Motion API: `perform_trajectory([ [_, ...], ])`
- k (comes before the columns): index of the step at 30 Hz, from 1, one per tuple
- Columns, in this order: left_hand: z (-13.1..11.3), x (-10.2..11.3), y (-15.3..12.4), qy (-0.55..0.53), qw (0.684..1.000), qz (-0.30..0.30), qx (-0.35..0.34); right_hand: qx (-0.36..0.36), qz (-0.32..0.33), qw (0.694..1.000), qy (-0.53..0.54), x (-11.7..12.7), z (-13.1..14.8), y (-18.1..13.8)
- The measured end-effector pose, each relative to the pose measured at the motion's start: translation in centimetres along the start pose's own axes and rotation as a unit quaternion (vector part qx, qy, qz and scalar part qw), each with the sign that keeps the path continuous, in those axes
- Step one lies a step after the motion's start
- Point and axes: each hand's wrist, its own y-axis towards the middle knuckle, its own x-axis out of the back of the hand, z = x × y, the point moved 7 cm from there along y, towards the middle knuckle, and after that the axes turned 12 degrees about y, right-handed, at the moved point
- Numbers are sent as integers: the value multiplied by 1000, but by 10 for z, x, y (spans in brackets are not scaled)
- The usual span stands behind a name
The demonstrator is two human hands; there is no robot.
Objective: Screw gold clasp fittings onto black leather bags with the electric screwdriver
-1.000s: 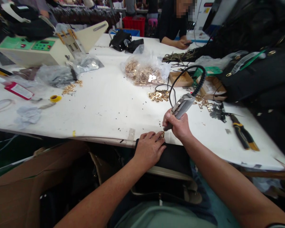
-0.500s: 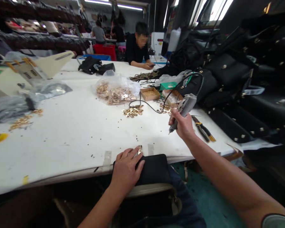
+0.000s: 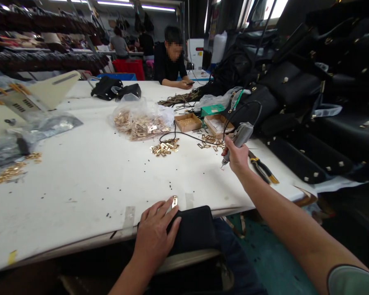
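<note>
Left hand (image 3: 155,237): flat, fingers loose, gripping nothing. The palm rests on the black pouch (image 3: 198,229), which hangs over the near edge of the table (image 3: 89,176). The gold clasp (image 3: 174,201) sits at the pouch's top edge, at 1 o'clock from that hand, just beside the index fingertip. Can't tell if they touch.

Right hand (image 3: 237,156): clenched round the grey corded tool (image 3: 240,137), tip pointing down at the table. It's at 2 o'clock from the left hand, well apart from the clasp. Can't tell if the tip touches the surface. Its black cable (image 3: 184,138) runs off at 10 o'clock across the table.

Around the right hand:
- pliers (image 3: 263,168), yellow-and-black handles, just beside at 3 o'clock
- heap of loose gold fittings (image 3: 164,148) at 9 o'clock
- clear bag of fittings (image 3: 140,123) past that, at 10 o'clock
- two open cardboard boxes (image 3: 187,121) at 11 o'clock
- black bags (image 3: 289,82) stacked along the table's right side, 1 to 3 o'clock

Another person (image 3: 169,61) sits at the far end at 12 o'clock, forearms on the table. A cream machine (image 3: 33,98) stands at far left, 10 o'clock.
</note>
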Motion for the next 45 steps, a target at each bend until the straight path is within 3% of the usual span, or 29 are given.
perform_trajectory([
  [6, 0, -1, -1, -6, 1000, 0, -1, 1, -15, 1000, -19, 5, -8, 3],
  [10, 1, -3, 0, -15, 1000, 5, 2, -8, 15, 999, 40, -12, 6, -10],
  [13, 1, -3, 1, -32, 999, 14, 17, -73, 66, 988, 117, -39, 16, -43],
  [19, 1, -3, -3, -68, 995, 52, 49, -231, 164, 940, 193, -101, 13, -145],
  [24, 1, -4, -6, -78, 993, 58, 61, -272, 193, 924, 186, -130, 0, -192],
  [45, 3, -4, -5, -55, 996, 53, 48, -244, 199, 938, 146, -135, -4, -199],
])
